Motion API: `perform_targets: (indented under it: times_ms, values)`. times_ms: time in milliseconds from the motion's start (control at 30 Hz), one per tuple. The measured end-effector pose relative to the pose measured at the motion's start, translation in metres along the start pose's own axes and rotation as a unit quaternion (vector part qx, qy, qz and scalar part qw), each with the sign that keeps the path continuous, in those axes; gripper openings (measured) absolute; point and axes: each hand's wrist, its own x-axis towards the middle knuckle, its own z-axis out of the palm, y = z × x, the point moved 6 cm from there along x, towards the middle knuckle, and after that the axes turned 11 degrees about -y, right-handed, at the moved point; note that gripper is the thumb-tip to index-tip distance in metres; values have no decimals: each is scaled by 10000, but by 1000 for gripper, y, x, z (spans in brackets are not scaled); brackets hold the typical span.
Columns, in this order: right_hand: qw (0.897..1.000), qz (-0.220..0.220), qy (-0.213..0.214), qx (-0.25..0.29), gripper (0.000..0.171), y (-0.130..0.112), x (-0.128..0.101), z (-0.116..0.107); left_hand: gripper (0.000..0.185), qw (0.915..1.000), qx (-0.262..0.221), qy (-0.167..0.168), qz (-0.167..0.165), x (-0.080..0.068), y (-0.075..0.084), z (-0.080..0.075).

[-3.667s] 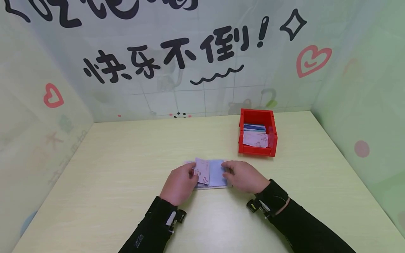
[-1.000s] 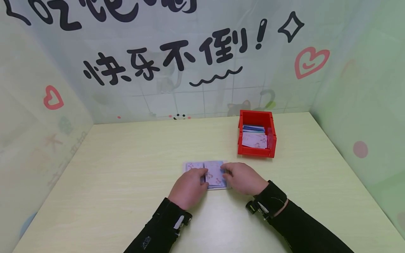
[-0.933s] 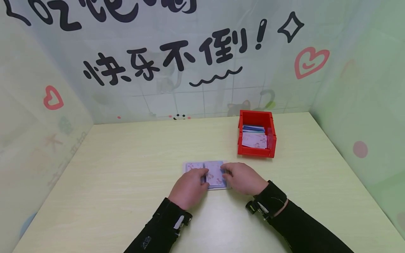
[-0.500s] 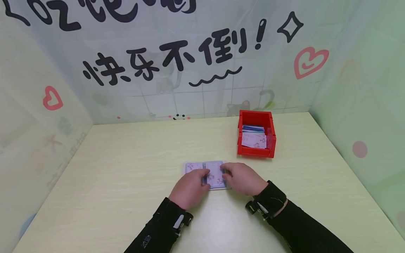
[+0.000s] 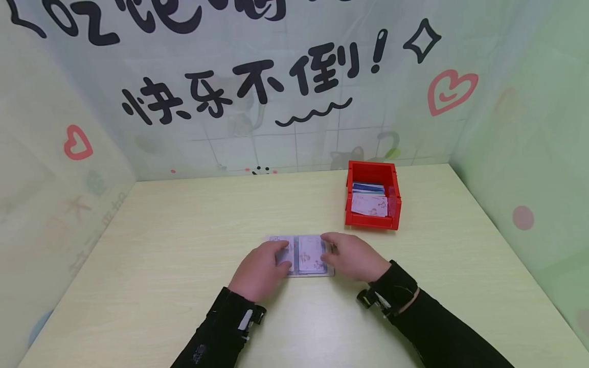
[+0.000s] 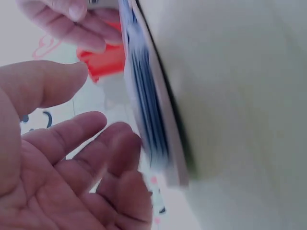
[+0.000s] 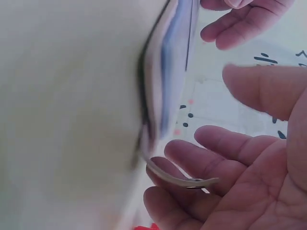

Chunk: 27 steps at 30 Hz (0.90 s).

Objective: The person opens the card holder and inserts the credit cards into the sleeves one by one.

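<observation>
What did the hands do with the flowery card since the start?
The left hand had the flowery card tilted up over the card holder; now the card lies flat in the holder's right half. The left hand has slid back toward the left, its fingers loose by the holder's edge. The right hand stayed at the holder's right side. The red bin with its cards did not move.

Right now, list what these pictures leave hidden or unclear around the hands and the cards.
- Card holder, head view: its left part hidden under the left hand.
- Right hand: fingertip contact unclear, too small.
- Wrist views: holder blurred, prints unreadable.
- Red bin: lower cards covered by the top card.
</observation>
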Motion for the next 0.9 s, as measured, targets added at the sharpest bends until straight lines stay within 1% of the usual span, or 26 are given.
perform_targets:
  times_ms: [100, 167, 333, 467, 533, 633, 900]
  values:
    - [10000, -17, 6, -84, 70, -5, 3, -1, 50, 9997, 112, 206, -27, -2, -7, -7]
    - [9999, -8, -6, -164, 74, -9, 5, -2, 50, 9995, 174, 245, -30, -3, -10, -9]
    - [9980, -22, -155, -611, 82, -21, 13, -2, 54, 9993, 336, 139, -113, -4, -15, -8]
    - [9934, -111, -254, -1109, 86, -29, 20, -1, 54, 9988, 467, 87, -132, -3, -18, -5]
    - [9914, -102, -292, -1274, 89, -30, 23, 1, 53, 9985, 535, 81, -111, -3, -18, -4]
    - [9897, -45, -365, -1386, 94, -29, 27, 3, 50, 9975, 690, 102, -65, -3, -17, -3]
    - [9881, -4, -421, -1480, 98, -28, 31, 4, 46, 9958, 913, 103, -35, -5, -12, -5]
